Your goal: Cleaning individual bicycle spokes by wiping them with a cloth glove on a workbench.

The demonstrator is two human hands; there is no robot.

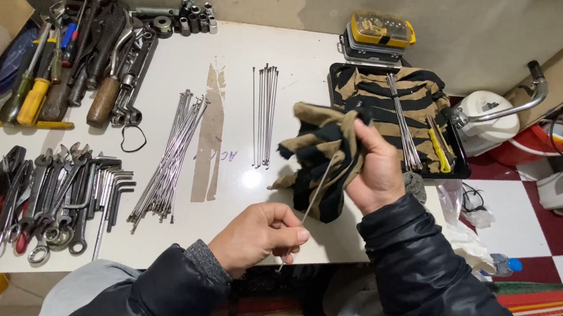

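Hands (260, 235) wipe spoke (311, 205); tray (335, 75) holds spokes (403, 126)

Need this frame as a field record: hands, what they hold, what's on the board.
left hand: pinches the lower end of a thin metal spoke
right hand: grips a striped rag bunched around the spoke's upper part
white board: carries two spoke lots, large pile and small bundle
left side: wrenches, screwdrivers
black tray: striped cloth, more spokes
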